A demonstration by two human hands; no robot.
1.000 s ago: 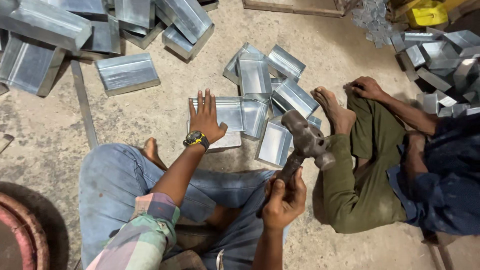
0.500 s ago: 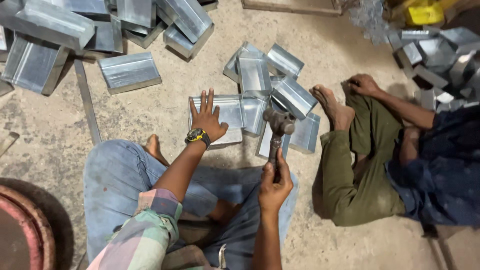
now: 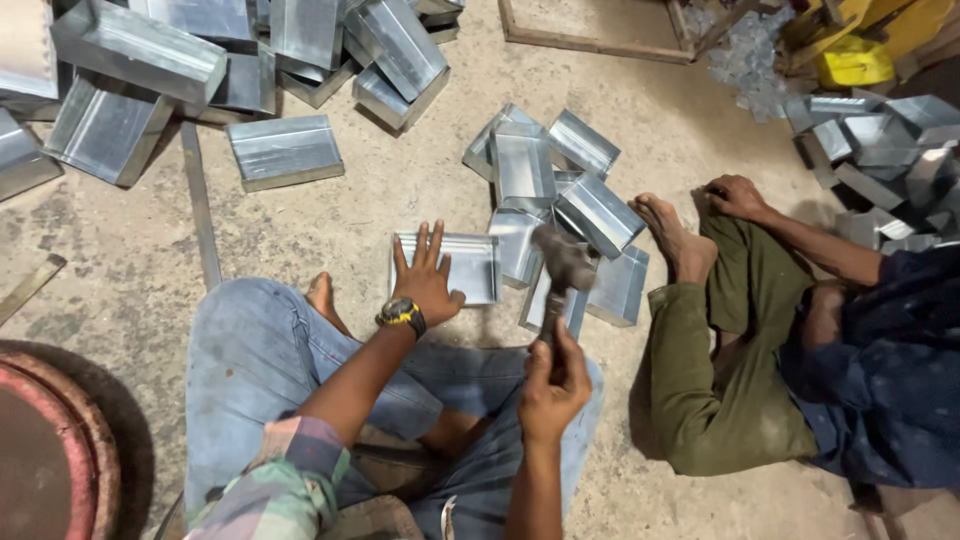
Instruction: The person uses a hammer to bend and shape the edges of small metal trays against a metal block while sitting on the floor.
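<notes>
While bare concrete floor (image 3: 420, 190) spreads under everything, heaps of folded metal trays (image 3: 130, 60) crowd its far edge (a co-worker (image 3: 800, 370) sits cross-legged alongside). Left hand (image 3: 425, 280) lies flat, fingers spread, on a tray (image 3: 470, 265); right hand (image 3: 550, 385) grips the hammer (image 3: 562, 265), head blurred just beside it.

One hammer (image 3: 563, 262), one wristwatch (image 3: 402, 315), two people.

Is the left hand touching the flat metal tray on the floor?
Touching. The head view shows the left hand lying spread, palm down, on the flat metal tray, with no gap visible.
</notes>
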